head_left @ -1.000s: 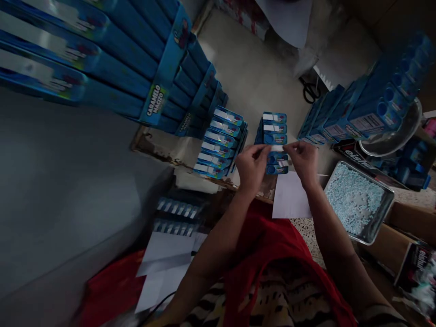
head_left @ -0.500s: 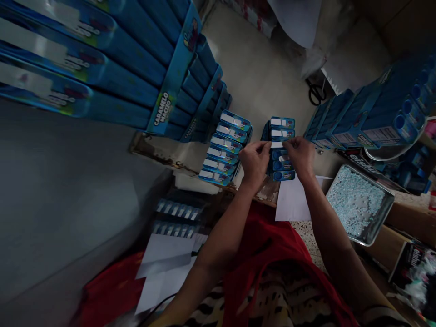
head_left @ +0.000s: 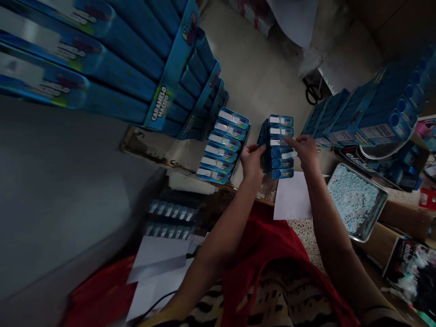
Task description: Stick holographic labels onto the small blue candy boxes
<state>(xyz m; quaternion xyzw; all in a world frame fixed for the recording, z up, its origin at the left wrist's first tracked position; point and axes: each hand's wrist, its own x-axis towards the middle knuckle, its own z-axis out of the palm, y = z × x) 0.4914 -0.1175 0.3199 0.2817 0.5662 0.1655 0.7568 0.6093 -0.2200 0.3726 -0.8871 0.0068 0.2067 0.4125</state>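
A short row of blue candy boxes (head_left: 282, 164) stands on the table between my hands. White labels lie across the tops of its three farther boxes; the nearer ones show bare round blue ends. My left hand (head_left: 252, 161) is at the row's left side, fingers partly apart, with nothing visible in them. Over the row's right edge, my right hand (head_left: 307, 152) reaches a fingertip to the third box's label (head_left: 276, 142). A loose white label strip (head_left: 289, 155) sticks out from under the right hand's fingers.
Another row of labelled boxes (head_left: 223, 144) stands to the left, beside tall stacked display cartons (head_left: 160, 104). More blue cartons (head_left: 368, 118) are at right. Black-handled scissors (head_left: 313, 92) lie behind. White paper (head_left: 292, 200) and a metal tray (head_left: 374, 218) of small pale-blue pieces are nearer.
My hands have moved apart from the label they both pinched, which now lies on the third box. The left hand drew back to the row's side; the view shifted slightly.
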